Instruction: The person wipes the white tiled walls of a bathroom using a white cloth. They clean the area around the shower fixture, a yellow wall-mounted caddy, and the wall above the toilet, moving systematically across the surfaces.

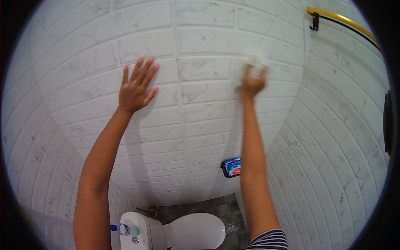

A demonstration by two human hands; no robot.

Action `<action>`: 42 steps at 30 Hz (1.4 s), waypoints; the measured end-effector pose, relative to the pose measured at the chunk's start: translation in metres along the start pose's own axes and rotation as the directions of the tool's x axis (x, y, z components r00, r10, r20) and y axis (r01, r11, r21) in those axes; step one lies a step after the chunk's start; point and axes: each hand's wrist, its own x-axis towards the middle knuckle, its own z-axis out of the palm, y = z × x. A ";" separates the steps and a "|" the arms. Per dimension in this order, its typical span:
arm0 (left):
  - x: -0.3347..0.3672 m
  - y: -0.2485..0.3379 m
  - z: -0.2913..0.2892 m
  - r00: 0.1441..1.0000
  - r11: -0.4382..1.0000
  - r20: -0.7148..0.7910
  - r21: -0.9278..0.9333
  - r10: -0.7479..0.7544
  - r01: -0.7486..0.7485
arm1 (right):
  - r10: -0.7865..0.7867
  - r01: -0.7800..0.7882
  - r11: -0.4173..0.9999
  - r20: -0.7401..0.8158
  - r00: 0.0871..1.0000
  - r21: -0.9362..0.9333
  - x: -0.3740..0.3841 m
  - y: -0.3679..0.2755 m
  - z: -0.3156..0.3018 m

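My left hand (136, 91) lies flat against the white marbled tile wall (204, 68), fingers spread, with nothing in it. Farther right, my right hand (253, 85) is raised to the same wall and smeared by motion. Its fingers are bent around a white wad (259, 61), which looks soft like cloth or tissue; the blur hides its exact kind. The wad appears pressed to the tiles. Both arms are stretched upward, and a striped sleeve (268, 241) shows at the right arm.
Below stands a white toilet (198, 229); on its tank (132, 220) is a clear bottle with a blue cap (121, 228). A blue packet (232, 166) sits in a dark wall holder, partly behind my right arm. A gold rail (346, 21) is at upper right. A brown-rimmed dipper (152, 213) rests near the dark floor.
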 end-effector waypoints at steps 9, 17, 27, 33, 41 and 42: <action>-0.003 -0.005 0.008 1.000 0.996 0.003 0.083 0.011 -0.011 | -0.678 0.568 0.735 0.358 0.642 0.371 -0.094 -0.135 0.035; 0.000 -0.002 0.004 0.998 0.998 -0.019 0.042 0.053 -0.052 | 0.086 -0.081 0.996 -0.127 0.988 0.047 0.075 0.067 0.009; -0.001 0.003 0.010 0.993 0.992 -0.005 0.044 0.120 -0.119 | 0.219 -0.239 0.971 -0.303 0.927 -0.030 0.069 0.125 -0.023; -0.004 -0.002 0.012 0.944 0.944 0.078 0.050 0.321 -0.326 | -0.432 0.355 0.895 0.325 0.841 0.271 -0.134 -0.053 0.006; -0.008 -0.008 0.011 0.818 0.820 0.106 0.028 0.566 -0.571 | -0.670 0.593 0.737 0.472 0.573 0.325 -0.154 -0.003 -0.030; -0.006 -0.009 0.006 0.822 0.826 0.130 0.038 0.554 -0.562 | -0.709 0.703 0.691 0.345 0.615 0.168 -0.124 0.018 -0.034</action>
